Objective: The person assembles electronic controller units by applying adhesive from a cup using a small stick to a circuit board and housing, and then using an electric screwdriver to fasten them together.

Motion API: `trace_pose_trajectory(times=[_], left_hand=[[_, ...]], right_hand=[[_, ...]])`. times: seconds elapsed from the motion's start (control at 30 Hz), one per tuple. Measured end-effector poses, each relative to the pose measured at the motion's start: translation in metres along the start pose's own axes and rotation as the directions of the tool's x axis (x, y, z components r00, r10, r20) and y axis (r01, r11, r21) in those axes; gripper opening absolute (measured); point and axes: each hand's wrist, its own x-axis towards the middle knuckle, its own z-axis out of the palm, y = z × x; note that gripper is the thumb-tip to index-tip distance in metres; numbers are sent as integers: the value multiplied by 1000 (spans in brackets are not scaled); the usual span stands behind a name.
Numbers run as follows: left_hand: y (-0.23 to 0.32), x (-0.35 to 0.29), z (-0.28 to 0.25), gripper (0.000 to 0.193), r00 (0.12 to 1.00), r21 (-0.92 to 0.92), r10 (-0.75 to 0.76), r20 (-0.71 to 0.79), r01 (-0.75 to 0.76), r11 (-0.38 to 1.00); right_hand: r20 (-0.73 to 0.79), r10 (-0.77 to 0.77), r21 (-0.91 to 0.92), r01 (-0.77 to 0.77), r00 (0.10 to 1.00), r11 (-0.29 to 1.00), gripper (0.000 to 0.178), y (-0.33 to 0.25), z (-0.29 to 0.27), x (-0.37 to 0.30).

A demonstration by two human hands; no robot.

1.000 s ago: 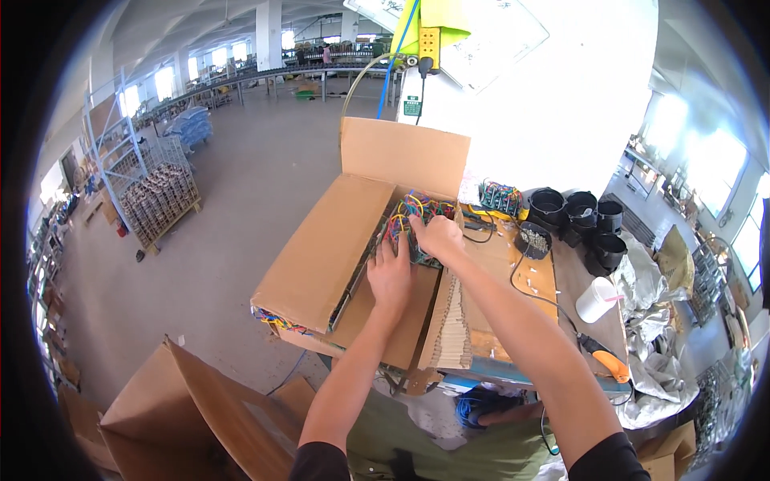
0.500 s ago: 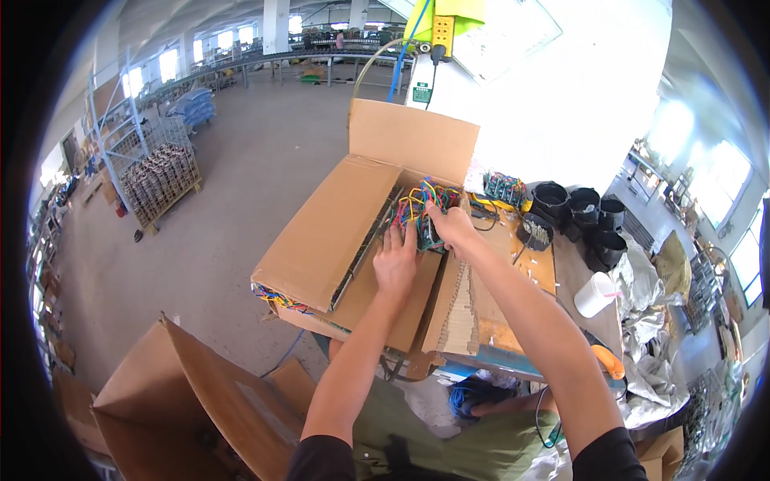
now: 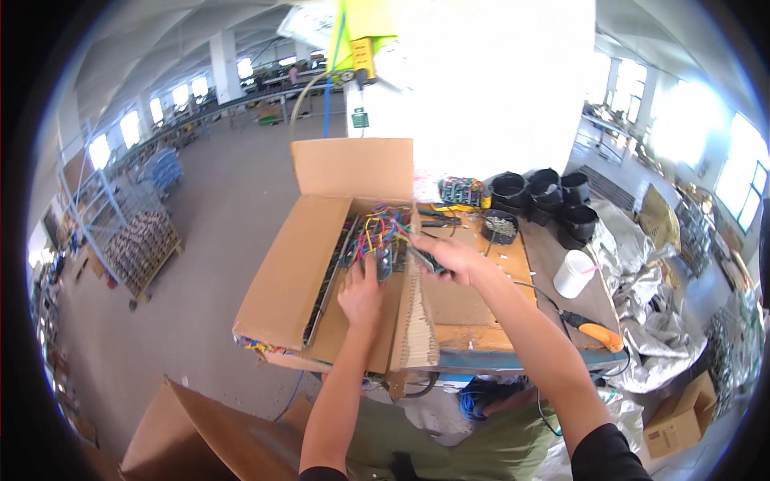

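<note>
A cardboard box (image 3: 293,264) stands on the workbench with a flap raised at its far end. Rows of circuit boards with coloured wires (image 3: 377,228) fill its far part, and flat cardboard covers the left side. Inside the box, my left hand (image 3: 360,298) has its fingers stretched out against the near edge of the wired boards. My right hand (image 3: 453,260) grips a dark green circuit board (image 3: 425,260) just outside the box's right wall, above the bench. Part of this board is covered by my fingers.
Right of the box on the workbench (image 3: 457,309) are black cups (image 3: 543,192), a tub of small parts (image 3: 500,228), more wired boards (image 3: 461,191), a white cup (image 3: 574,275) and an orange-handled tool (image 3: 600,335). An open carton (image 3: 188,433) stands at lower left.
My right hand has moved from among the wired boards to the right, out over the box wall with a circuit board. My left hand stays by the boards. The view has turned right.
</note>
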Motion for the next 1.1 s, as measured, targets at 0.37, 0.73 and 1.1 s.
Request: trace_pose_trajectory(times=[0.37,0.73,1.1], left_hand=[[18,-1,-24,54,913,-57,177,368,-168,984],[84,63,-79,64,789,-649,502,354,-179,739],[162,72,-100,101,796,-398,583,161,-489,777]], right_hand=[[414,121,160,-202,902,966,41,99,-131,-73],[-385,-104,458,288,917,841,27,148,-41,-39],[-611,-453,89,625,649,775,18,80,-104,-95]])
